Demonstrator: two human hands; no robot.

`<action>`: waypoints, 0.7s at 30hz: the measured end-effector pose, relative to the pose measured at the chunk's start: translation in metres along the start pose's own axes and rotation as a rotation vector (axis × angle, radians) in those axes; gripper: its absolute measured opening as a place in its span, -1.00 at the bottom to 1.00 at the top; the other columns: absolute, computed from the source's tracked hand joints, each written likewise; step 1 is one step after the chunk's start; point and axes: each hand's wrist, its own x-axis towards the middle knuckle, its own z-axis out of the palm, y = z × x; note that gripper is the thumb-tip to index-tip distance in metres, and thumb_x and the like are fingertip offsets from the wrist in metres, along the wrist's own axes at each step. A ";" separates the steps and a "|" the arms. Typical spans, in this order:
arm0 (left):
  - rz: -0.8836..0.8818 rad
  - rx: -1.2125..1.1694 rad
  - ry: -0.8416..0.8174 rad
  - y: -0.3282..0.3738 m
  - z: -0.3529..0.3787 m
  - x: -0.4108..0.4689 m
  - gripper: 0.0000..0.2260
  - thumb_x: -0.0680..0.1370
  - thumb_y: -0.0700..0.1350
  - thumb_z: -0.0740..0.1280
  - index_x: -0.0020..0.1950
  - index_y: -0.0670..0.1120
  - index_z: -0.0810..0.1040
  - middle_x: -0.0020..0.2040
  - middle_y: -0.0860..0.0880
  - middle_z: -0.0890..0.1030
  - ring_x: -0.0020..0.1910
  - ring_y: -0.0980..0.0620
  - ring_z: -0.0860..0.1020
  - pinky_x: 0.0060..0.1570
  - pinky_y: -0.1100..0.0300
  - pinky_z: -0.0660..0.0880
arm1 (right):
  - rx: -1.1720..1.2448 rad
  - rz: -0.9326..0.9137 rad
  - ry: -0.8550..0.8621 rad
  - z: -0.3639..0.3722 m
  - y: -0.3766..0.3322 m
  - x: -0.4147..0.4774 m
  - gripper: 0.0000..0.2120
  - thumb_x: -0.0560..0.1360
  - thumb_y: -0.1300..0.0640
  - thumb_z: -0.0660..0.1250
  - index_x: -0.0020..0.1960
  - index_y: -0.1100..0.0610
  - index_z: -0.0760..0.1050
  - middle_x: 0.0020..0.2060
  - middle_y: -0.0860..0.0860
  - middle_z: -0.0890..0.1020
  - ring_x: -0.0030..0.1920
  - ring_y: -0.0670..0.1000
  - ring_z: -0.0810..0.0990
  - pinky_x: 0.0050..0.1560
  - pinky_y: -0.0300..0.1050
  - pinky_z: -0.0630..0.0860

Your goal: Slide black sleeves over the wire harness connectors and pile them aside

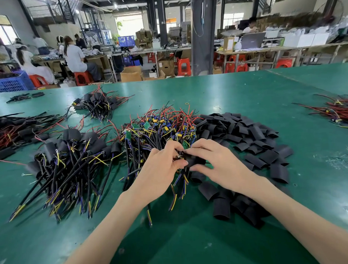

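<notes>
Pinched between the thumb and fingertips of my right hand (215, 160) is one black sleeve (196, 161), and my left hand (162, 165) pinches a harness connector (179, 156) right at the sleeve's left end. Both grips are closed on their pieces, and the two hands nearly touch above the near edge of the unsleeved harness pile (161, 128). How far the connector has entered the sleeve I cannot tell; my fingers cover the joint.

The sleeve's long axis lies roughly left to right across me, with the end nearest the connector toward my left hand. The harness wires drop from my left hand toward me, their yellow and blue tips pointing at the near table edge.

Room to move is tight at the sides. The heap of loose sleeves (248, 141) lies just beside my right hand and curls round under my right wrist. The finished pile (71, 155) of sleeved harnesses sits to my left, apart from my left forearm by a strip of bare mat. Open green table (183, 240) shows between my forearms, beyond the heaps toward the far edge, and to the right of the loose sleeves, before another red-wired bundle (336, 110) near the right edge.
</notes>
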 end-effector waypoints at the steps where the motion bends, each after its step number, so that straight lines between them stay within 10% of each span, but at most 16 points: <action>1: -0.011 -0.025 -0.013 0.000 0.000 0.000 -0.78 0.57 -0.11 0.30 0.18 -0.08 0.37 -0.16 0.12 0.53 -0.08 0.06 0.36 0.01 0.21 0.20 | -0.053 -0.039 0.005 0.001 -0.001 -0.001 -0.65 0.40 0.15 0.46 0.16 0.21 0.55 0.00 0.06 0.57 -0.04 0.11 0.53 0.05 -0.03 0.50; 21: -0.073 -0.175 0.113 0.003 0.000 0.001 -0.93 0.53 -0.23 0.35 -0.12 -0.08 0.54 -0.29 0.11 0.60 -0.24 0.15 0.56 -0.10 0.21 0.47 | 0.011 0.040 0.060 0.006 -0.001 -0.002 -0.63 0.44 0.08 0.40 0.21 0.19 0.54 0.02 0.03 0.56 0.00 0.08 0.54 0.07 0.01 0.51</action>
